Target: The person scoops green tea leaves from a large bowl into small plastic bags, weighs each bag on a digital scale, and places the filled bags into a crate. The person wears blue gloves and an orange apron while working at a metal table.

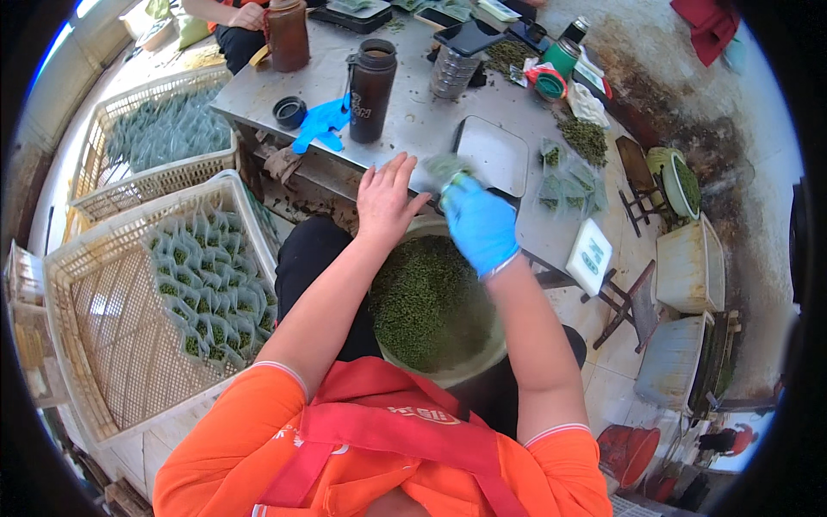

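Observation:
My right hand [482,224], in a blue glove, is closed on a small clear plastic bag [444,168] with something green in it, at the table's near edge. The bag is smeared by motion. Just left of it my bare left hand [385,198] has its fingers stretched out and holds nothing that I can see. Below both hands a wide pale tub [495,345], full of small green berries [426,302], stands between my knees. A scale with a white pan [493,155] sits on the table right behind the bag. Several filled bags [568,185] lie to its right.
At left, a plastic crate [103,345] holds rows of filled bags [207,284]; another crate [155,177] stands behind it. On the metal table [413,129] are a dark bottle [373,95], its lid [289,112] and a blue glove [325,123]. Another person's hand [248,17] shows far left.

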Demonstrator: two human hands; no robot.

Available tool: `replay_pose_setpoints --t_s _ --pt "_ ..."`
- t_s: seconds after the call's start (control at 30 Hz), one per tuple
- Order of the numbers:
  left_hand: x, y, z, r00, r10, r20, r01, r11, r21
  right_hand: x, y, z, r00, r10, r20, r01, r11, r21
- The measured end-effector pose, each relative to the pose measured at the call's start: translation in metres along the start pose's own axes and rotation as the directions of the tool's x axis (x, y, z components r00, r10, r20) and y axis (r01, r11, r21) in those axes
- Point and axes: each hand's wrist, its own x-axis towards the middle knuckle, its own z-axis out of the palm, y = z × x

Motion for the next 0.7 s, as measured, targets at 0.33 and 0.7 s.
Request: replay_pose_setpoints --t_s 0.33,0.7 --pt "-0.018 -0.001 0.003 0.972 -0.041 0.231 0.078 0.985 -0.153 0.003 -0.013 0.045 0.942 0.167 0.29 -0.182 0.983 0.026" --pt "-0.017 0.004 -0.006 0.957 0.065 0.284 -0.026 0.99 -0.141 -0.002 -0.012 0.037 0.942 0.109 0.317 -0.189 0.954 0.234"
